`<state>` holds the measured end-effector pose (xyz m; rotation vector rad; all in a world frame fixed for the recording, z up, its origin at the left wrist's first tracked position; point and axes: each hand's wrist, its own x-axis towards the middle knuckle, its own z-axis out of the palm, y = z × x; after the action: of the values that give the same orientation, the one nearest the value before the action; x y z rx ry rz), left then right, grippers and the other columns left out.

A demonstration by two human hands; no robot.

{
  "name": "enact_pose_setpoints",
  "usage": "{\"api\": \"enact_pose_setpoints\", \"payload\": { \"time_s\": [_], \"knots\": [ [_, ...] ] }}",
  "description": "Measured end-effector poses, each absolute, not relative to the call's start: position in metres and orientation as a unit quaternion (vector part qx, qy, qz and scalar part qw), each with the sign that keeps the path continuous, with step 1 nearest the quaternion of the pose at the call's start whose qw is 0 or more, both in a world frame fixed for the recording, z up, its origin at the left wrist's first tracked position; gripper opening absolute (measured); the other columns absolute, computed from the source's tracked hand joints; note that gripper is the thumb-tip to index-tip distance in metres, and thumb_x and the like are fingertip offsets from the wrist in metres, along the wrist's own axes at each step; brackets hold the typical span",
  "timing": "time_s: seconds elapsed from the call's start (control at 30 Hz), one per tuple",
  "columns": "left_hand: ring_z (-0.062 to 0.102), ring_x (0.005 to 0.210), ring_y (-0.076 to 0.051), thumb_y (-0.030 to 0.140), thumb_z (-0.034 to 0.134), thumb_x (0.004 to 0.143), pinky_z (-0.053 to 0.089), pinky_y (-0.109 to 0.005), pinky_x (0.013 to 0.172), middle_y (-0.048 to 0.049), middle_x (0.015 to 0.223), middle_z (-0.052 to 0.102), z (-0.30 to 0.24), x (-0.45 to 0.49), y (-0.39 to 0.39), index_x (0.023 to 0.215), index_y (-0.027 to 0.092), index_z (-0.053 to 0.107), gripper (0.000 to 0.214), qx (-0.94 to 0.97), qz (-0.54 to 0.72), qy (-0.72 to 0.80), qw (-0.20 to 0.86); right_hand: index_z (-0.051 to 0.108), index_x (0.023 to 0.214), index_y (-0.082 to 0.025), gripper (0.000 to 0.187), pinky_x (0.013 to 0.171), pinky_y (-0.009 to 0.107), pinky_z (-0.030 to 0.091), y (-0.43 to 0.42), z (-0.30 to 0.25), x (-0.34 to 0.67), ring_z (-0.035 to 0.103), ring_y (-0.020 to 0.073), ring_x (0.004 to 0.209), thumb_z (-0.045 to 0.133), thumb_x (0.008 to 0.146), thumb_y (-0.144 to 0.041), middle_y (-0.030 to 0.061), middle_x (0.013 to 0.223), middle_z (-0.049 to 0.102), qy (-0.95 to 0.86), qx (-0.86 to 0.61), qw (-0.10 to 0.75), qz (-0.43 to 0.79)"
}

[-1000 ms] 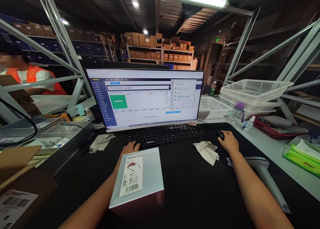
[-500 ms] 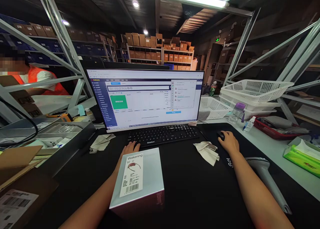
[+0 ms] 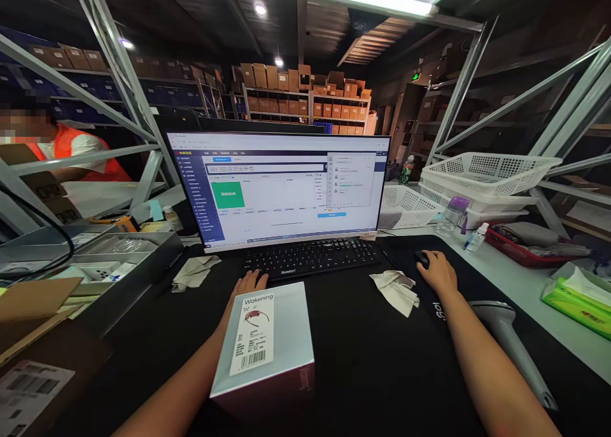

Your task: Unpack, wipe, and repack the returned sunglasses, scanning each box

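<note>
My right hand (image 3: 438, 270) rests over a black computer mouse (image 3: 422, 258), its fingers curled on it. At the near left edge of the black keyboard (image 3: 310, 257), the fingertips of my left hand (image 3: 249, 282) lie stretched out and slightly apart, holding nothing. A pale box (image 3: 289, 335) labelled "Wakening", with a picture of sunglasses and a barcode, stands in front of my left hand and covers part of it and the wrist. Behind the keyboard, a lit monitor (image 3: 281, 198) shows a page with a green block and a chat window.
Crumpled cloths (image 3: 396, 291) lie on the black mat. A grey barcode scanner (image 3: 513, 341) is beside my right forearm. White baskets (image 3: 487, 173), a red tray (image 3: 529, 249) and a tissue pack (image 3: 580, 303) are at right. An opened carton (image 3: 42, 360) stands left; a person (image 3: 71, 147) sits beyond.
</note>
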<state>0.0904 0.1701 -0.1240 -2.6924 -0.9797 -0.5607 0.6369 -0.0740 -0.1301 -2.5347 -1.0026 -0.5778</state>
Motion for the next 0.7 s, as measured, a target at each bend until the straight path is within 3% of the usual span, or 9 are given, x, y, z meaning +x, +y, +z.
{"api": "enact_pose_setpoints", "payload": {
  "time_s": [0.43,0.6,0.7],
  "knots": [
    [0.044,0.145,-0.030,0.030,0.041,0.096,0.036,-0.044,0.120,-0.0129,0.153,0.052,-0.119,0.090,0.168,0.145,0.020,0.053,0.052,-0.916,-0.184,-0.340,0.110,0.065,0.131,-0.020,0.046,0.092,0.039,0.050,-0.076,-0.121,0.628,0.064,0.0290,0.112,0.055,0.091,-0.039,0.0141,0.131,0.059,-0.345,-0.904,0.164,-0.190],
    [0.042,0.146,-0.034,0.027,0.037,0.098,0.032,-0.049,0.121,-0.0193,0.152,0.051,-0.127,0.098,0.166,0.143,0.013,0.055,0.051,-0.902,-0.200,-0.363,0.117,0.065,0.131,-0.019,0.046,0.090,0.038,0.050,-0.076,-0.119,0.625,0.064,0.0289,0.111,0.055,0.091,-0.040,0.0142,0.131,0.059,-0.342,-0.907,0.162,-0.187],
    [0.045,0.144,-0.035,0.026,0.040,0.097,0.034,-0.049,0.120,-0.0183,0.150,0.054,-0.132,0.102,0.170,0.141,0.014,0.057,0.049,-0.901,-0.201,-0.367,0.117,0.064,0.131,-0.019,0.046,0.089,0.039,0.051,-0.076,-0.117,0.623,0.064,0.0292,0.110,0.054,0.092,-0.040,0.0145,0.132,0.059,-0.342,-0.907,0.161,-0.184]
  ]
}}
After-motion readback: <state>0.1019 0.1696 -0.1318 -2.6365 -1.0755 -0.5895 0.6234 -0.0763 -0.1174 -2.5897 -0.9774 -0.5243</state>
